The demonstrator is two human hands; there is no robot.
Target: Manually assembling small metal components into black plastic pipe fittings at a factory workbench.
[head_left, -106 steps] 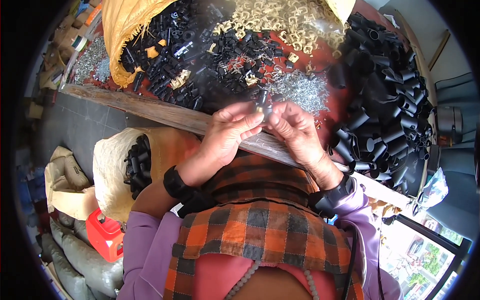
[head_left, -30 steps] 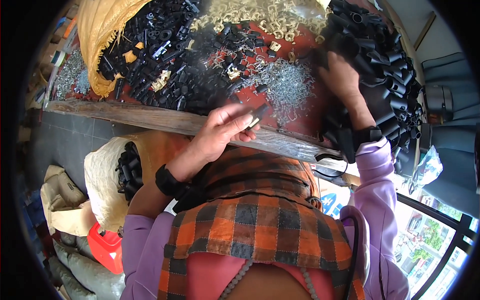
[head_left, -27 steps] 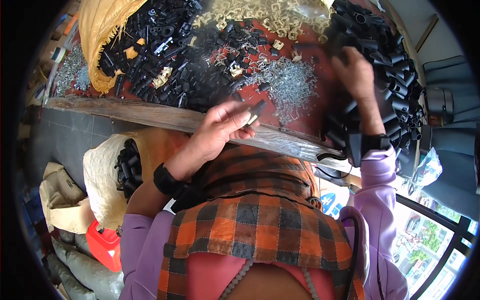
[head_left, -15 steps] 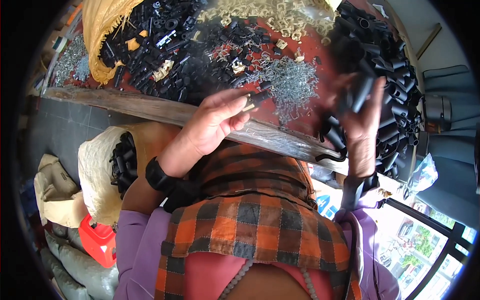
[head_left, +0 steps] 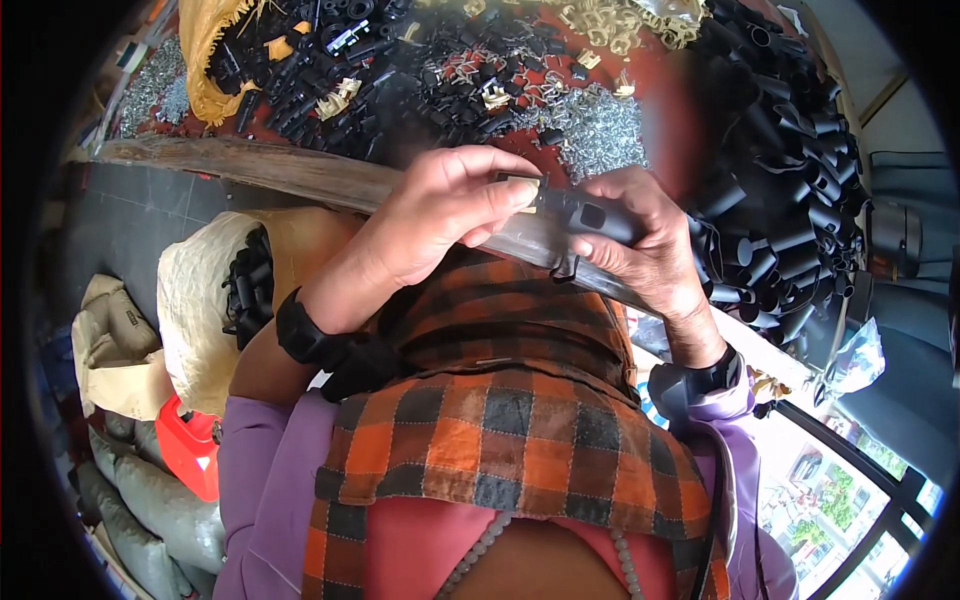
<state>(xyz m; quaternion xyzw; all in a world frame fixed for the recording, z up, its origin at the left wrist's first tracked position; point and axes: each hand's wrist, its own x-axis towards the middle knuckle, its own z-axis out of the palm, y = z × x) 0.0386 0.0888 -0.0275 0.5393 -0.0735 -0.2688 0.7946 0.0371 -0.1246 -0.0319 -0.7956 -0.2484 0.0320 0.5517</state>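
Observation:
My left hand (head_left: 440, 212) pinches a small cream and black plastic part (head_left: 533, 207) between thumb and fingers. My right hand (head_left: 655, 240) is closed around a black plastic tube-like housing (head_left: 612, 221) with a rectangular opening in its side. The two pieces meet end to end, above the wooden front edge of the table; whether the small part sits inside the housing I cannot tell. Beyond the hands lie a heap of small silvery metal pieces (head_left: 603, 130) and a spread of small black parts (head_left: 455, 95).
Many black tubes (head_left: 785, 190) are piled on the right of the red table. Cream plastic clips (head_left: 610, 25) lie at the back, and a yellow woven sack (head_left: 208, 80) spills black parts at the left. Below left stand an open pale sack (head_left: 195, 310) and a red plastic container (head_left: 190, 450).
My right hand has moved left from beside the tube pile, bringing the housing up against the small part. My left hand has shifted slightly right and turned over it.

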